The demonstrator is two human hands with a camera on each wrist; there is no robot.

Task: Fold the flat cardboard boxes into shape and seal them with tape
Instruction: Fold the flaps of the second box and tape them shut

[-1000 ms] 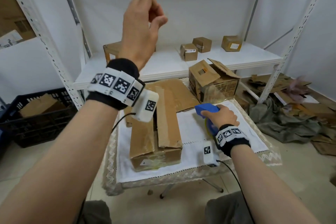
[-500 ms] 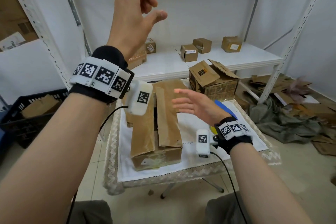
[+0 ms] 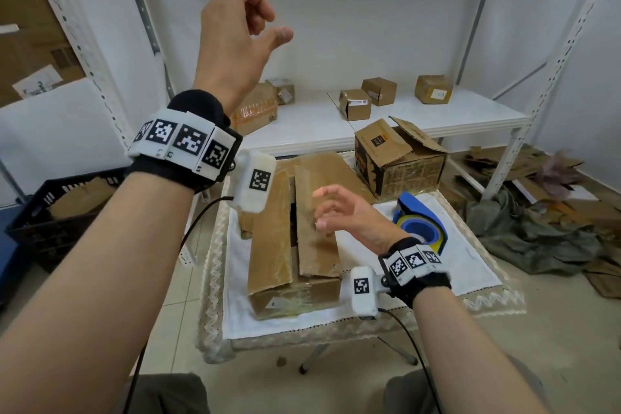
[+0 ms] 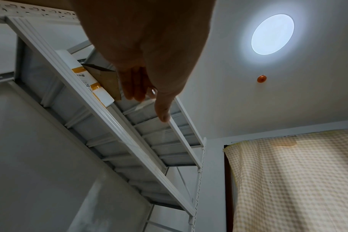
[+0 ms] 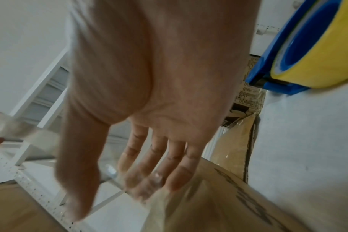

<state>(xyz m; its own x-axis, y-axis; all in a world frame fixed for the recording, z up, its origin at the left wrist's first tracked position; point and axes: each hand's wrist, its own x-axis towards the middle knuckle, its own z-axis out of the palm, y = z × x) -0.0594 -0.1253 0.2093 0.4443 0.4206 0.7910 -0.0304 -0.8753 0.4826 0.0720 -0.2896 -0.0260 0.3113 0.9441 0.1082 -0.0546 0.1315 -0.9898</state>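
A long brown cardboard box (image 3: 268,245) lies on the white-clothed table (image 3: 470,265), its two top flaps folded down with a gap between them. My left hand (image 3: 268,25) is raised high above it, fingers curled and thumb out; it pinches one end of a clear tape strip (image 5: 20,131), which glints by its fingers (image 4: 137,87) in the left wrist view. My right hand (image 3: 322,208) hovers over the box's right flap with relaxed fingers (image 5: 159,172) touching the strip's lower end. The blue dispenser with yellow tape (image 3: 420,222) rests on the table behind my right wrist.
An open printed carton (image 3: 400,158) stands at the table's back right. The white shelf (image 3: 437,114) behind carries several small boxes. A black crate (image 3: 67,212) sits on the floor at left. Cardboard scraps and cloth (image 3: 537,228) litter the floor at right.
My right hand has let go of the blue dispenser, left it on the table and moved left over the box. My left hand stays raised and its thumb has spread away from the fingers.
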